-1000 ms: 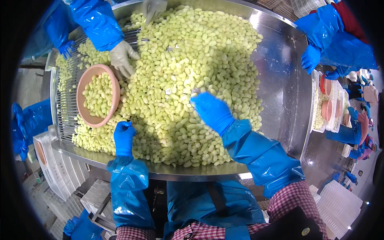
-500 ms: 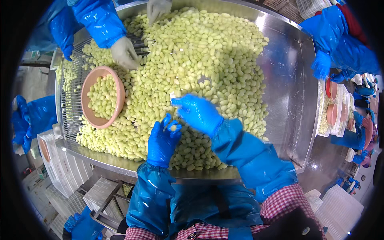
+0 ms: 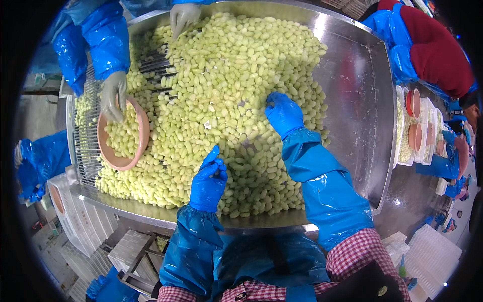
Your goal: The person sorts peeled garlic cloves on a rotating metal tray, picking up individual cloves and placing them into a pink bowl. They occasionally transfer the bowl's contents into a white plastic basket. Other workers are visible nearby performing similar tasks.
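Note:
Pale green, grape-like fruits (image 3: 236, 65) cover much of a wide metal sorting tray (image 3: 354, 121). Low over the near part of the pile is my left hand (image 3: 209, 183), in a blue glove. Its index finger points away from me and the other fingers are half bent, slightly apart, with no fruit visible between them. Farther off and to the right, my right hand (image 3: 284, 116), gloved in blue too, reaches down to the fruits. Its fingers are curled together, and whatever they pinch is hidden.
A pink bowl (image 3: 144, 132) of fruits stands on the slatted left part. Over it is another person's pale-gloved hand (image 3: 113, 95); a second pale-gloved hand (image 3: 183, 19) works at the far edge. White crates (image 3: 83, 216) stand outside the tray at lower left.
My right hand has moved right and away from my left hand, onto the fruits. The round fruit in my left fingers no longer shows. Another person's hand has moved left to the bowl.

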### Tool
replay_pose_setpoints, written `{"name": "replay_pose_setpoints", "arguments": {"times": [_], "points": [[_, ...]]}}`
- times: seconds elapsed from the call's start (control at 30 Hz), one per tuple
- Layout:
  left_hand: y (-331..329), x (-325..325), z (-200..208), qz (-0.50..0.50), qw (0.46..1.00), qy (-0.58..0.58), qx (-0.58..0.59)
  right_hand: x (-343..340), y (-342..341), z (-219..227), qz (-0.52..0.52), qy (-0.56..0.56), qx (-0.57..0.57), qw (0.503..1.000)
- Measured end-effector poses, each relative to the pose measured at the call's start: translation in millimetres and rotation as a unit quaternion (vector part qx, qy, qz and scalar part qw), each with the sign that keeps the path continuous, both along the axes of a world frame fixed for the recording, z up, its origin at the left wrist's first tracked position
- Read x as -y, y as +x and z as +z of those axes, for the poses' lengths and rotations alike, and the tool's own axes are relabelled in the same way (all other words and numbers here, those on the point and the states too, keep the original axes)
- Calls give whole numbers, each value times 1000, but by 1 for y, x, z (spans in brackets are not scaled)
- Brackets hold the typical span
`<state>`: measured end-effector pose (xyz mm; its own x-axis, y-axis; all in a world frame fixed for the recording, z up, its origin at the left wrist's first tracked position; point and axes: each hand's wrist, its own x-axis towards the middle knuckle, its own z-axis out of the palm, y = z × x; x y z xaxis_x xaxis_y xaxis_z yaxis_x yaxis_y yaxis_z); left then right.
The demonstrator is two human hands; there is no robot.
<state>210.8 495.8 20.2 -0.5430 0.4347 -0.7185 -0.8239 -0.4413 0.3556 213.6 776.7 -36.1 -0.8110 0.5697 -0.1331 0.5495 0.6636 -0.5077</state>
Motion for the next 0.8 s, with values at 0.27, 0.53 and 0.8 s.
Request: {"name": "replay_pose_setpoints", "arguments": {"times": [0.27, 0.53, 0.8], "points": [[-4, -6, 16, -5, 999, -35, 8, -20, 11, 56, -99, -53, -173, 978], [7, -16, 12, -31, 998, -35, 41, -94, -35, -4, 111, 101, 114, 982], [10, -37, 20, -11, 996, 76, 54, 14, 17, 102, 232, -329, 46, 914]]}}
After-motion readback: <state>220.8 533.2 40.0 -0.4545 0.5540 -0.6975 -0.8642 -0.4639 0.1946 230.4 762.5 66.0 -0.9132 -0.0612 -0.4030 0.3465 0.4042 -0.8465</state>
